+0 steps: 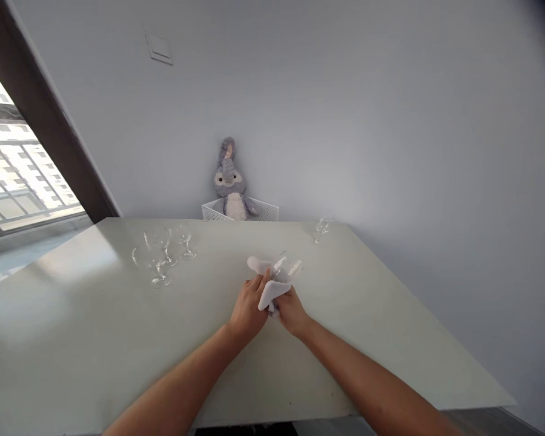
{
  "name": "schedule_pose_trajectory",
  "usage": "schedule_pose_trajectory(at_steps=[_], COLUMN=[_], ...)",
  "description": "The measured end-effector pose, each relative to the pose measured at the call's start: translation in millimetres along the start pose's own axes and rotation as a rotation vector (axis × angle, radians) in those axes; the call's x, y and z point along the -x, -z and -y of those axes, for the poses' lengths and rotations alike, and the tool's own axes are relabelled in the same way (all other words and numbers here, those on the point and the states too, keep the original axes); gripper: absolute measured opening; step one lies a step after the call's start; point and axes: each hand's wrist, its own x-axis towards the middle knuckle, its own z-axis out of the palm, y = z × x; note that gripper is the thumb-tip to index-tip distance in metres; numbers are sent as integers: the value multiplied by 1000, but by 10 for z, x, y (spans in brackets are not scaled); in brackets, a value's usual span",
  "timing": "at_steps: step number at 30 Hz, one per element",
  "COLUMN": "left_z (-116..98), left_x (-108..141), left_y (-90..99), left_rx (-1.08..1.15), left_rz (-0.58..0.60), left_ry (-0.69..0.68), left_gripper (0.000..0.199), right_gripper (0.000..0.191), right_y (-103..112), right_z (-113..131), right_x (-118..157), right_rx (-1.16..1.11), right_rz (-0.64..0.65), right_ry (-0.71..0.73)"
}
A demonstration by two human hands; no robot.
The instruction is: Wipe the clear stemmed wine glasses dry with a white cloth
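Observation:
Over the middle of the table, a clear stemmed glass is held tilted, its bowl pointing away from me. A white cloth is folded around it, with one flap sticking out to the left. My left hand is closed on the cloth at the glass's left side. My right hand is closed around the lower part of the glass from the right, against the cloth. The fingers and cloth hide most of the stem.
On the left of the white table several clear stemmed glasses stand close together. Another stemmed glass stands near the far right corner. Behind the far edge, a grey plush toy sits in a white basket against the wall.

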Motion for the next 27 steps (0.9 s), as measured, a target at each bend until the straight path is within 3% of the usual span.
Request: schedule_pose_trajectory(at_steps=[4,7,10,12,15,17,19,22,27], left_z=[-13,93,185,201,174,156,160,193,194], left_x=[-10,-56,-108,-126,-125,-117,-114,-119,-125], left_y=[35,129,194,204,188,173,153,112,49], left_rx=[35,197,548,888,1342,1482,1490,1339,1203], left_rz=[-72,-117,-89,40,214,221,150,-14,-185], left_ry=[-1,134,380,511,594,628,673,736,821], left_gripper=[39,28,37,54,61,60,56,50,51], right_gripper=[20,22,22,22,23,25,22,13,14], right_y=[20,73,81,46,-36,-77,-90,-58,7], right_z=[-1,30,67,91,116,126,141,196,301], right_x=[-35,-71,-49,4,101,142,147,103,50], right_rx=[-55,-15,30,-14,-167,-229,-178,210,1250], right_rz=[-127,-163,-54,74,205,261,300,287,93], right_ry=[-20,-43,-119,-204,-359,-419,-397,-245,132])
